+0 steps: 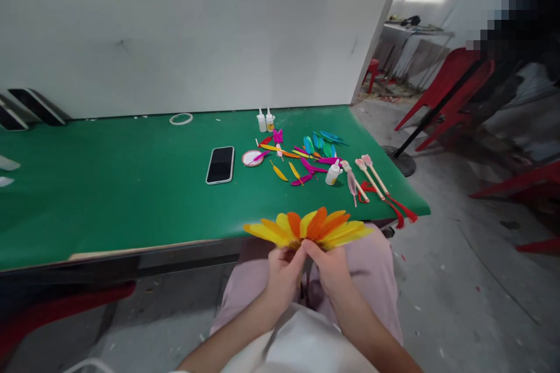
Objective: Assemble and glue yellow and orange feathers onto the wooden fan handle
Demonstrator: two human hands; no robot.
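A fan of yellow and orange feathers [312, 226] is spread out over my lap, just off the table's front edge. My left hand [285, 271] pinches its base from the left, and my right hand [329, 268] pinches it from the right, with the thumbs almost meeting at the middle. The fingers behind the feathers are hidden. Beyond the fan lie loose yellow, orange and magenta feathers [311, 168], and blue and green feathers [326, 144]. A small white glue bottle [333, 173] stands beside them.
On the green table [131, 186] lie a phone [220, 165], a small round dish [252, 158], a white ring [181, 119] and sticks with red tassels [374, 178]. Two white bottles [266, 120] stand near the white board [196, 46]. Red chairs [455, 93] and a black stand are at right.
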